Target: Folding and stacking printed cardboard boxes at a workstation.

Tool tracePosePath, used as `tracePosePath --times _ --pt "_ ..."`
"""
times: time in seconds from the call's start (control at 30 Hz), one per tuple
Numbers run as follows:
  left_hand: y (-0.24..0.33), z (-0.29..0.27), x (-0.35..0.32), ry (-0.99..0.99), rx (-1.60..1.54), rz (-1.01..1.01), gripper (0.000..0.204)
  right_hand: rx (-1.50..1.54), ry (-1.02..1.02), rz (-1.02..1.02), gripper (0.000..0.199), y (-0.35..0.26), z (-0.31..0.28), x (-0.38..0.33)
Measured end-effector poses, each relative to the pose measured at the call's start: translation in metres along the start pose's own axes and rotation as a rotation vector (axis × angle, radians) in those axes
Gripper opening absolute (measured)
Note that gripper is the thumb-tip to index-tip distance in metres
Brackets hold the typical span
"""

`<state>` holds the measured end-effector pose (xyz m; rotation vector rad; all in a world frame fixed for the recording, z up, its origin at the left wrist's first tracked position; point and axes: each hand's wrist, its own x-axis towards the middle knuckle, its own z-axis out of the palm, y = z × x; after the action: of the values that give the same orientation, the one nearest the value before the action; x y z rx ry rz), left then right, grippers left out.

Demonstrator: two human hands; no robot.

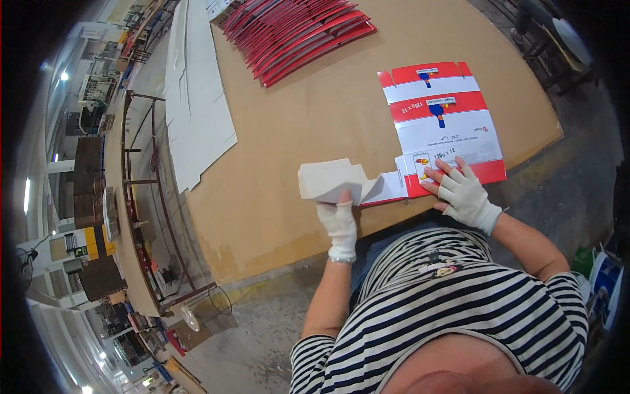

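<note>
A flat printed carton blank (446, 125), red and white with blue pictures, lies near the table's front edge at the right. From its lower left a narrow white strip reaches toward a creased, pale grey-white piece of cardboard (328, 179), raised and bent. My left hand (340, 226), in a white fingerless glove, grips the lower edge of that cardboard; the thumb shows on top and the other fingers are hidden beneath. Whether this piece joins the blank I cannot tell. My right hand (464, 196), gloved alike, rests on the blank's lower part with fingers spread.
A fanned pile of red-edged flat cartons (295, 39) lies at the table's far side. Large white cardboard sheets (193, 98) cover the left part of the brown tabletop (262, 144). A rack with metal legs (157, 184) stands left; a chair (551, 39) is far right.
</note>
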<state>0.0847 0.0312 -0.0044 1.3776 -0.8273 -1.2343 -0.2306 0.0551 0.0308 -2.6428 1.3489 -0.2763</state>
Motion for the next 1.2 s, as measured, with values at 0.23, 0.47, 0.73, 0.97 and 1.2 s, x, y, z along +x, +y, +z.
tracePosePath --times 0.23,0.47,0.73,0.97,1.2 --pt "0.007 0.032 0.009 -0.256 0.619 0.675 0.060 -0.120 0.053 -0.070 0.049 0.008 -0.003 0.003" --pt "0.026 0.037 -0.001 -0.715 1.117 0.844 0.079 -0.122 0.067 -0.058 0.050 0.006 -0.002 0.010" --pt "0.012 0.058 -0.011 -0.541 1.442 0.746 0.082 -0.104 0.137 -0.075 0.047 0.001 0.008 0.004" --pt "0.023 0.066 -0.011 -0.549 1.535 0.661 0.080 -0.118 0.130 -0.064 0.044 0.002 0.011 0.006" --pt "0.034 0.075 -0.016 -0.548 1.506 0.616 0.079 0.008 0.045 -0.033 0.049 0.007 -0.003 0.002"
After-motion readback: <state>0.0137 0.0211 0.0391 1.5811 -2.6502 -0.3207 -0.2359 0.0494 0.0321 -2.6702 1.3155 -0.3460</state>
